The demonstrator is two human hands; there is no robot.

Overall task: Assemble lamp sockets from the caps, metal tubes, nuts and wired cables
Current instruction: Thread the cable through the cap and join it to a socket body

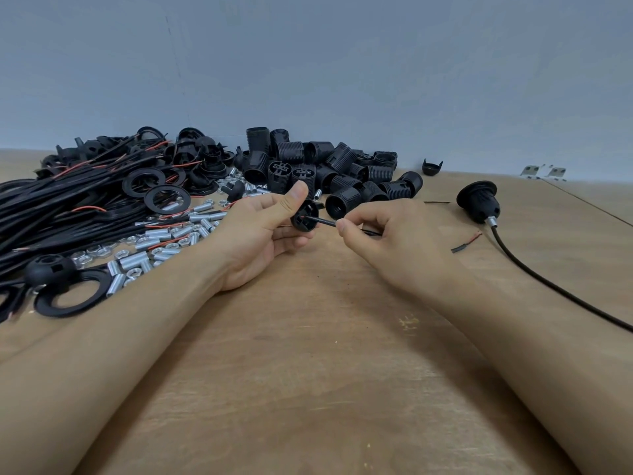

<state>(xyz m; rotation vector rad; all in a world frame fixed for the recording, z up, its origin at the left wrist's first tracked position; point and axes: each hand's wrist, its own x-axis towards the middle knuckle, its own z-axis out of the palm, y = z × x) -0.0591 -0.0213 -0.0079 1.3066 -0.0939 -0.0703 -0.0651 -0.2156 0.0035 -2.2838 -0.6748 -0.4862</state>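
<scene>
Head view shows, at centre frame, the left hand [260, 231] gripping a small black plastic socket cap [305, 219], thumb curled over its top, while the right hand [387, 241] pinches a thin black wired cable [325, 223] whose end enters the cap's open side. Short silver metal tubes [164, 243] and hex nuts [89, 252] lie scattered at mid-left on the wooden table [308, 371], black ribbed socket bodies [329, 169] piled behind, and one assembled black socket [478, 202] at the right
</scene>
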